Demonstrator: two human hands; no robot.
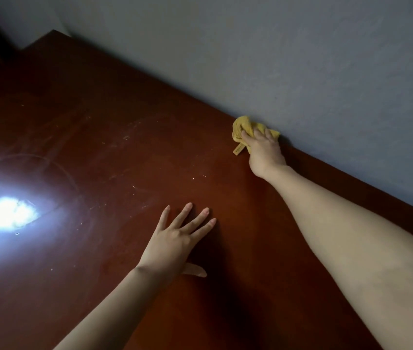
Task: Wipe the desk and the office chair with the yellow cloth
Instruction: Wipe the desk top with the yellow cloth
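Note:
A dark red-brown wooden desk [114, 137] fills most of the view, its top marked with dust specks and faint smears. My right hand [263, 147] reaches to the desk's far edge by the wall and holds the bunched yellow cloth [242, 126] against the surface, fingers curled over it; a small label hangs from the cloth. My left hand [177, 238] lies flat on the desk nearer to me, fingers spread and straight. The office chair is out of view.
A grey-blue wall [301, 59] runs along the desk's far edge. A bright light reflection [5, 213] glares on the desk at the left. A dark area lies beyond the desk's far left corner.

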